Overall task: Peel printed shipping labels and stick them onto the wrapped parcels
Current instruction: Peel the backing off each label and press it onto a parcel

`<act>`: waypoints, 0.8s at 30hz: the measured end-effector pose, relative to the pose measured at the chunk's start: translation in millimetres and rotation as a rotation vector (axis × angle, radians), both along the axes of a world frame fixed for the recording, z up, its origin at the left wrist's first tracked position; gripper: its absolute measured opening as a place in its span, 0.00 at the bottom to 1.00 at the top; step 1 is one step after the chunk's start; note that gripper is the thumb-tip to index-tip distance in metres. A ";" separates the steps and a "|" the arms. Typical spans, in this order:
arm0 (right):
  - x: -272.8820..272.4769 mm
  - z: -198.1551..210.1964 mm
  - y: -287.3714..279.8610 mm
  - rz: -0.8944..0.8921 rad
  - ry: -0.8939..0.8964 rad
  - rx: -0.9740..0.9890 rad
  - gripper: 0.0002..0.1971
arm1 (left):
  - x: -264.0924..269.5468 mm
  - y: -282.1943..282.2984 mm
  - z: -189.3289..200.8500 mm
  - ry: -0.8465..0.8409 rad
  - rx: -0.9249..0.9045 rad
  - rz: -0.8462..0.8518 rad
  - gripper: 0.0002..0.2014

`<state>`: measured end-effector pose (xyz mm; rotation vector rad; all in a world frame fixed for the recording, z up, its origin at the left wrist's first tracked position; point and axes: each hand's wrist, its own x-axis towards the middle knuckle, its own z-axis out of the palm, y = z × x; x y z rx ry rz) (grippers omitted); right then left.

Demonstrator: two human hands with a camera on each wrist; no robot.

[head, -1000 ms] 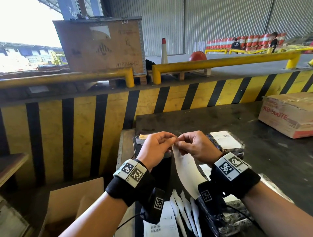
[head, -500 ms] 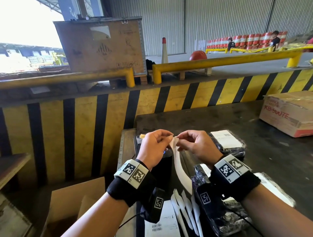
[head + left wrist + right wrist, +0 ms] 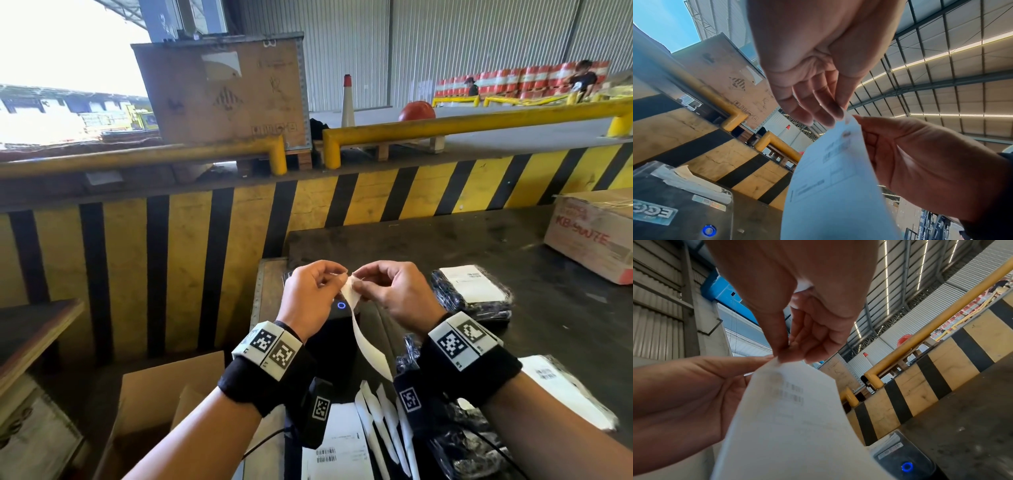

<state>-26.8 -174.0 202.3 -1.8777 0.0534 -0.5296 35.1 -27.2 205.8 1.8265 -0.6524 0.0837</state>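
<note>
Both hands hold one white printed shipping label (image 3: 363, 335) up above the black label printer (image 3: 337, 329). My left hand (image 3: 317, 294) pinches its top corner from the left. My right hand (image 3: 390, 291) pinches the same corner from the right. The sheet (image 3: 836, 178) hangs down between my wrists, and faint print shows through it (image 3: 789, 410). A black wrapped parcel (image 3: 472, 294) with a white label on top lies right of my right hand. Another labelled parcel (image 3: 565, 390) lies nearer, partly behind my right wrist.
The printer's blue light (image 3: 341, 305) glows. Loose white backing strips (image 3: 380, 425) and a printed sheet (image 3: 339, 452) lie near me. A taped cardboard box (image 3: 596, 236) sits at the table's far right. An open carton (image 3: 154, 404) stands low on the left. A yellow-black barrier (image 3: 205, 257) runs behind.
The label has turned more edge-on and hangs narrower. My hands have drawn slightly apart at its top corner, still pinching it.
</note>
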 end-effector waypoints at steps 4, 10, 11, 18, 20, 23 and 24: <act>-0.2 -9.5 -13.9 -0.074 0.026 -0.059 0.05 | 6.3 11.6 -6.5 -0.110 0.111 0.111 0.08; -14.1 -21.2 -45.6 -0.196 0.030 -0.034 0.05 | 28.8 48.4 -24.0 -0.181 0.249 0.250 0.10; -15.3 -22.9 -51.9 -0.228 0.024 -0.036 0.05 | 33.7 54.8 -26.9 -0.172 0.253 0.278 0.10; -17.2 -27.6 -90.0 -0.393 0.007 -0.114 0.07 | 61.0 100.0 -50.1 -0.119 0.375 0.493 0.11; -21.0 -20.5 -95.2 -0.432 -0.038 -0.128 0.09 | 65.2 114.0 -55.3 -0.080 0.391 0.549 0.11; -23.9 -13.6 -90.8 -0.434 -0.090 -0.128 0.09 | 67.1 128.2 -63.4 -0.049 0.416 0.587 0.10; -23.1 -14.5 -86.5 -0.422 -0.082 -0.151 0.09 | 66.5 130.4 -66.5 -0.043 0.424 0.586 0.10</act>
